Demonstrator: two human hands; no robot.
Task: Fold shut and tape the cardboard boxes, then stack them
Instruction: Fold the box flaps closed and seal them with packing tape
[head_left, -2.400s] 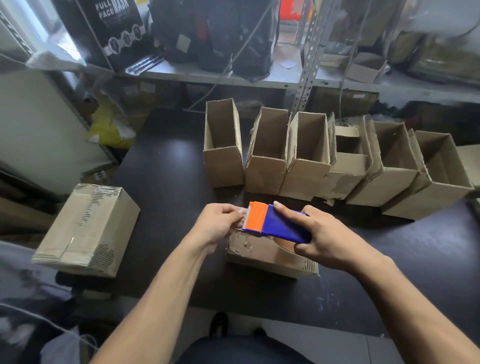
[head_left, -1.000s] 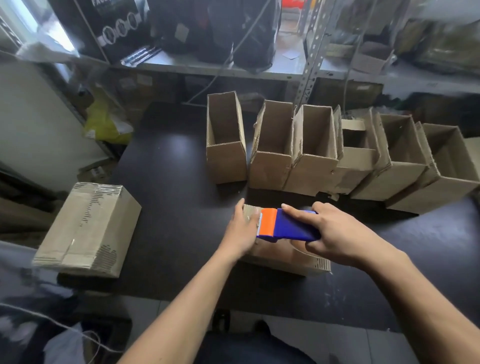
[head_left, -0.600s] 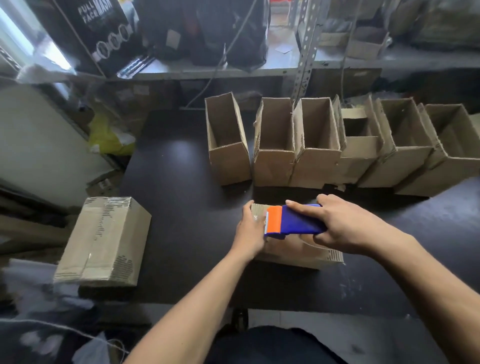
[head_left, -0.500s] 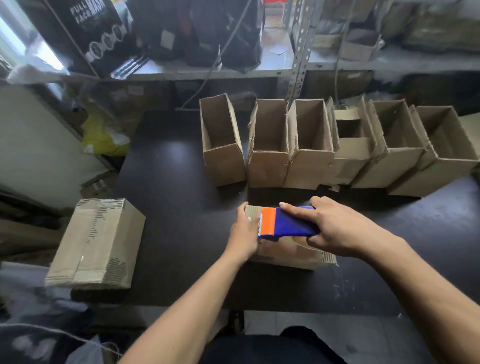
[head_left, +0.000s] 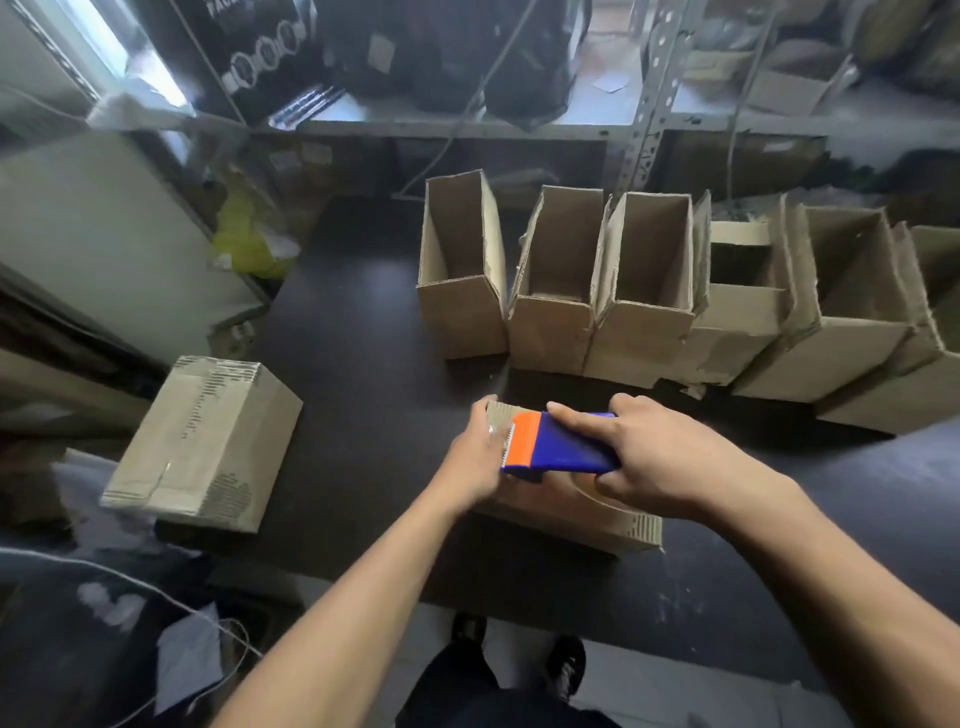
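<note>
A closed cardboard box (head_left: 566, 512) lies flat on the black table (head_left: 363, 415) in front of me. My right hand (head_left: 654, 457) grips a blue and orange tape dispenser (head_left: 556, 449) held over the box's top. My left hand (head_left: 475, 457) lies over the box's left end, just beside the dispenser's orange blade end, with clear tape under its fingers. Behind stands a row of several open cardboard boxes (head_left: 644, 306). A taped box (head_left: 208, 447) sits at the table's left edge.
Metal shelving (head_left: 644, 104) with bags and cartons runs along the back. A yellow bag (head_left: 244, 239) lies on the floor at the left. Cables and papers (head_left: 187, 654) are below the table's near left corner. My shoes (head_left: 519, 654) show under the front edge.
My left hand went from pinching the tape end at the dispenser to lying over the box's left end. The dispenser stays over the box; the camera view shifted slightly.
</note>
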